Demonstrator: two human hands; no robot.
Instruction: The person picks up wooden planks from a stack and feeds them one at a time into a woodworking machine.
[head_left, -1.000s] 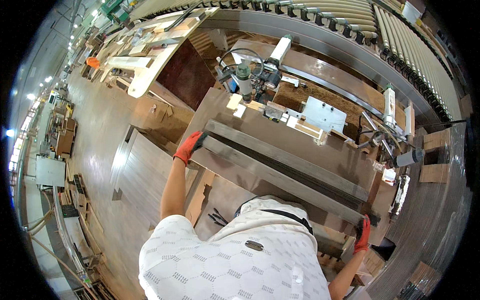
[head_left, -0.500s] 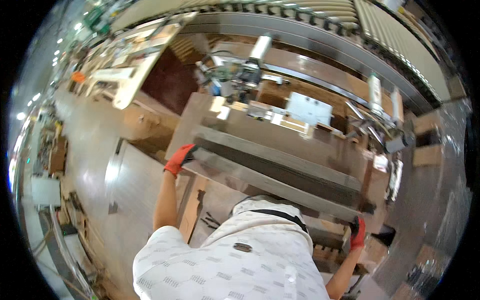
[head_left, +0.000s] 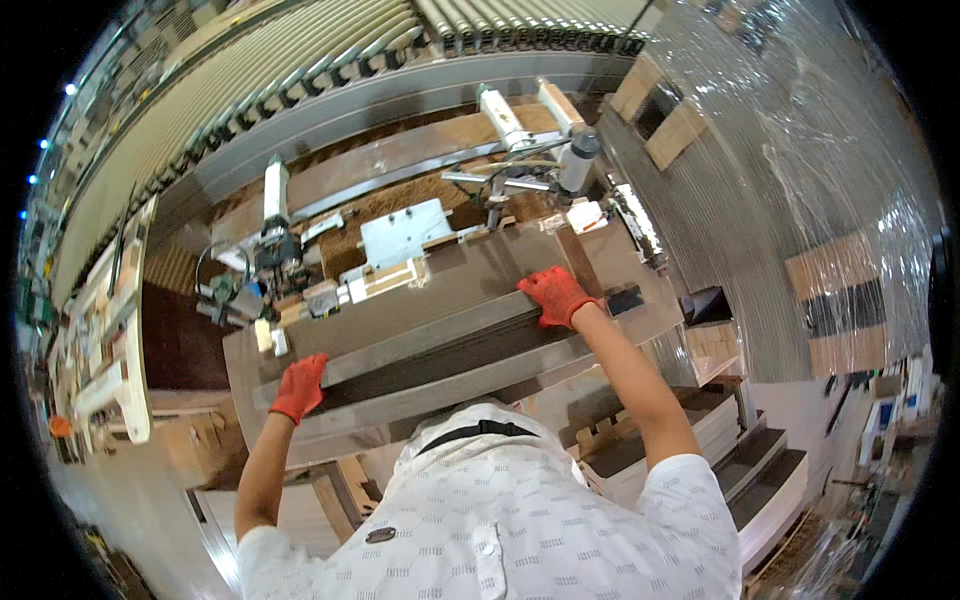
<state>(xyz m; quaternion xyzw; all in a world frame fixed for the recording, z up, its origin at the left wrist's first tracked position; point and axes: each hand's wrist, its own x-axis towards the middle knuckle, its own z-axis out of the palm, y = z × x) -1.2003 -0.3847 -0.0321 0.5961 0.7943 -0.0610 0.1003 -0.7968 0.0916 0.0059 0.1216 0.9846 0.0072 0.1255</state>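
Note:
A long, narrow grey-brown board (head_left: 420, 339) lies across the brown worktop (head_left: 460, 262) in front of me. My left hand (head_left: 299, 388), in a red glove, closes on its left end. At the right end my right hand (head_left: 557, 296), gloved the same way, has its fingers bent over the board's edge. Nearer my body, a second long grey-brown strip (head_left: 470, 385) runs alongside, with a dark band (head_left: 430, 368) between the two. The palms hide both ends of the gripped board.
Machine units with white cylinders (head_left: 276, 190) and a light metal plate (head_left: 406, 232) stand behind the worktop. Beyond them runs a roller conveyor (head_left: 330, 40). Film-wrapped stacked boards (head_left: 740, 170) rise at right. More stacked panels (head_left: 745, 465) sit below right; a pale panel (head_left: 125, 390) is at left.
My view has swung to the right. Both hands have gone from the ends of the nearer strip to the ends of the farther board.

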